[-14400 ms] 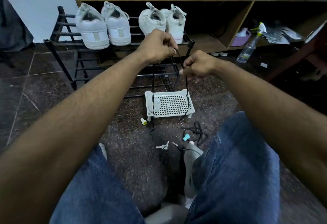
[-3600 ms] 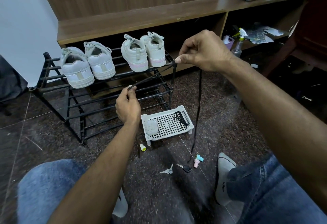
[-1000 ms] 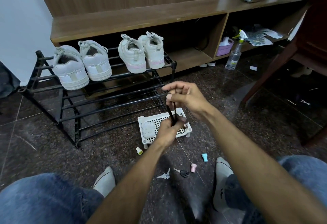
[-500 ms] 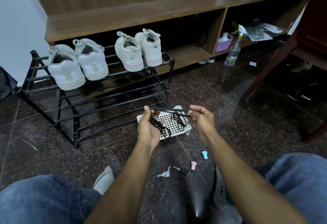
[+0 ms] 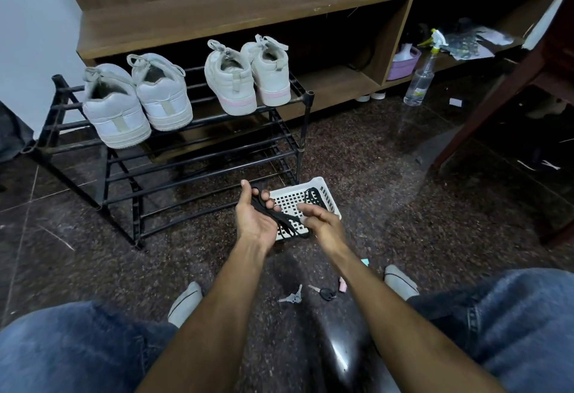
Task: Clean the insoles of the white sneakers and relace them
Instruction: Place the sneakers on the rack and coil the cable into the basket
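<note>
A black shoelace [image 5: 273, 214] is gathered in loops across the palm of the left hand [image 5: 256, 217], whose grip is curled about the bundle, fingers [image 5: 264, 197] bent over it. The right hand [image 5: 320, 221] is placed just beside the left; one strand of the lace is pinched between its thumb and fingertips [image 5: 302, 207], so its grip is clamped on the lace as well. Both hands are held above the near edge of a white perforated basket [image 5: 323, 183], which stands on the dark speckled floor [image 5: 372, 175]. A second black lace [image 5: 313, 197] is seen lying inside the basket, toward its far right corner.

Two pairs of white sneakers are set heel-outward on the top tier of a black shoe rack [image 5: 174, 156]: one pair [image 5: 136, 100] at the left end, the other pair [image 5: 248, 78], with pink sole trim, at the right end. The insoles cannot be made out.

On the floor near the right forearm, keys [image 5: 292, 296] and a small pink cap [image 5: 342, 285] are seen. A spray bottle [image 5: 422, 75] stands upright on the floor at the front edge of a low wooden shelf unit [image 5: 236, 13].
</note>
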